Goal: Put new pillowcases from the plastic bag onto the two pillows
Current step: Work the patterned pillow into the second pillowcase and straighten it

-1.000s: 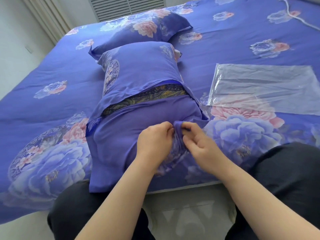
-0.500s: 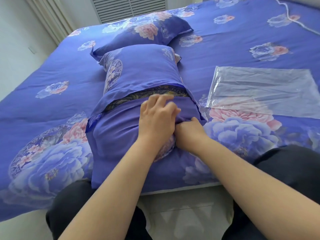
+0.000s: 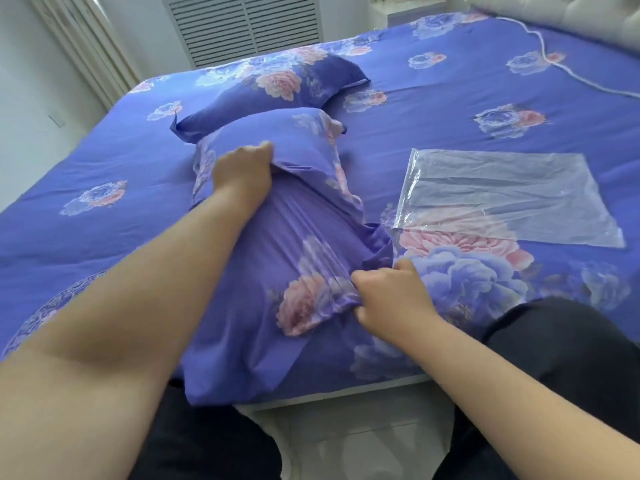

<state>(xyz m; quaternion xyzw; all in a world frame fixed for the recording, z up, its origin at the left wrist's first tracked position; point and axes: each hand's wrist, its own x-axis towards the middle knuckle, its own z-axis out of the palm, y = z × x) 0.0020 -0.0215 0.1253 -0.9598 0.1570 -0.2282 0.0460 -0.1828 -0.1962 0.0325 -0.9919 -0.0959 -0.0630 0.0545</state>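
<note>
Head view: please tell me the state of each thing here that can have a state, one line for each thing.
Near pillow: partly covered, pillowcase bunched and stretched over it.
Pillowcase: pulled taut between both hands.
Far pillow: fully cased, lying flat on the bed.
Plastic bag: flat and looks empty.
Left hand: grip around the pillowcase edge.
Right hand: grip on bunched pillowcase fabric.
White cord: lying loose on the bed.

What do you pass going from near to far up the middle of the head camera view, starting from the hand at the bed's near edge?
Right hand pinching the pillowcase → left hand gripping the flap's edge → second pillow → louvred panel on the wall.
</note>
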